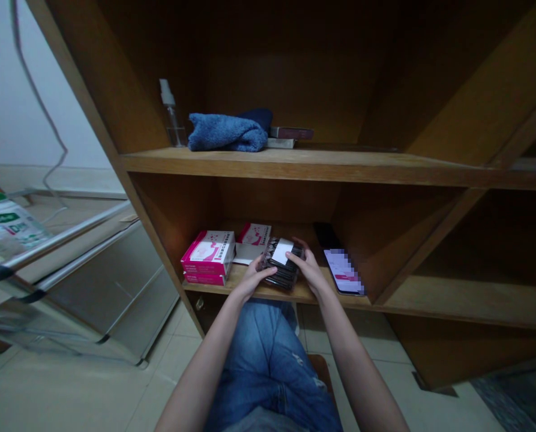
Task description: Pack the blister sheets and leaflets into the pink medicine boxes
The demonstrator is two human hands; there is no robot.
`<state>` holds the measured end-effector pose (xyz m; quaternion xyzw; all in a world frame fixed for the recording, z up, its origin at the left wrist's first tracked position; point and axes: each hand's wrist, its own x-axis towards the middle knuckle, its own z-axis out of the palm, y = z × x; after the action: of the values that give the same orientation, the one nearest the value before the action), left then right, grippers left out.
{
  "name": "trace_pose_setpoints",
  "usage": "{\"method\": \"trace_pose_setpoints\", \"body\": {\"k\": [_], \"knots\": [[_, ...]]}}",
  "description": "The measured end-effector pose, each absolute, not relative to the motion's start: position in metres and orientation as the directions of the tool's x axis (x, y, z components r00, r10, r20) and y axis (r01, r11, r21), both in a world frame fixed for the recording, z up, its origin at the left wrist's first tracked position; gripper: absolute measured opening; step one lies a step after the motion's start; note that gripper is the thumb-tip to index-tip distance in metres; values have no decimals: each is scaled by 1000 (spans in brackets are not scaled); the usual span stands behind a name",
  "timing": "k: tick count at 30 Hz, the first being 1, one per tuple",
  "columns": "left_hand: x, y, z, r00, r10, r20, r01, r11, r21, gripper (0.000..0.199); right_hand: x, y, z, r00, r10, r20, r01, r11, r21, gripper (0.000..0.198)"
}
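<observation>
Between my two hands is a dark packet in clear plastic (285, 277) with a white label on its top; what is inside I cannot make out. My left hand (253, 277) grips its left side, thumb on top. On the right side my right hand (310, 269) grips it too, its thumb at the white label. The packet is at the front of the lower shelf. Left of it stand pink and white boxes (209, 253), stacked. Behind these is an open pink and white box (255, 234) with a white flap. To the right lies a phone (343, 271), screen lit.
On the upper shelf (295, 165) are a spray bottle (174, 123), a folded blue towel (227, 133) and small flat boxes (290, 133). A metal-framed rack (83, 264) stands at the left. The shelf's divider (421, 246) rises to the right of the phone.
</observation>
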<state>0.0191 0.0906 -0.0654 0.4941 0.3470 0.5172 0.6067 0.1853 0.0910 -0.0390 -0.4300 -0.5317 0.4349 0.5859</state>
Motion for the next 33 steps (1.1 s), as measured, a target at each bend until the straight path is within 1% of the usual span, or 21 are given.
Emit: {"method": "trace_pose_setpoints", "body": {"k": [5, 8, 11, 16, 21, 24, 27, 29, 30, 31, 32, 33], "knots": [[21, 93, -69, 205, 973, 107, -258, -51, 965, 48, 183, 92, -41, 93, 954, 285, 9, 285, -959, 55], [22, 96, -72, 167, 979, 116, -239, -74, 968, 44, 184, 90, -40, 29, 954, 297, 37, 296, -954, 54], [22, 97, -74, 168, 981, 97, -253, -52, 966, 47, 185, 89, -35, -47, 951, 305, 104, 308, -946, 56], [21, 95, -71, 142, 989, 42, -332, 8, 943, 52, 181, 90, -24, -148, 935, 322, 205, 347, -915, 57], [21, 94, -67, 78, 997, -7, -434, 40, 900, 52, 174, 93, -16, -173, 912, 372, 268, 407, -873, 56], [19, 94, -67, 85, 995, -57, -499, 92, 862, 47, 171, 95, -14, -176, 900, 398, 259, 433, -864, 54], [15, 94, -68, 77, 991, -112, -570, 136, 810, 41, 169, 100, -16, -174, 884, 434, 197, 463, -864, 47], [13, 95, -68, 74, 987, -144, -602, 160, 783, 38, 167, 108, -22, -112, 874, 474, 171, 487, -857, 46], [12, 95, -68, 72, 985, -155, -611, 167, 774, 37, 165, 113, -27, -65, 869, 490, 186, 493, -850, 45], [11, 95, -68, 69, 984, -162, -618, 170, 768, 36, 163, 118, -32, -31, 864, 502, 240, 494, -836, 44], [10, 95, -67, 66, 984, -167, -624, 171, 762, 35, 161, 123, -38, -26, 864, 503, 324, 483, -814, 43], [10, 95, -66, 65, 984, -169, -631, 172, 757, 33, 158, 128, -45, -55, 867, 495, 425, 469, -774, 41]]}}
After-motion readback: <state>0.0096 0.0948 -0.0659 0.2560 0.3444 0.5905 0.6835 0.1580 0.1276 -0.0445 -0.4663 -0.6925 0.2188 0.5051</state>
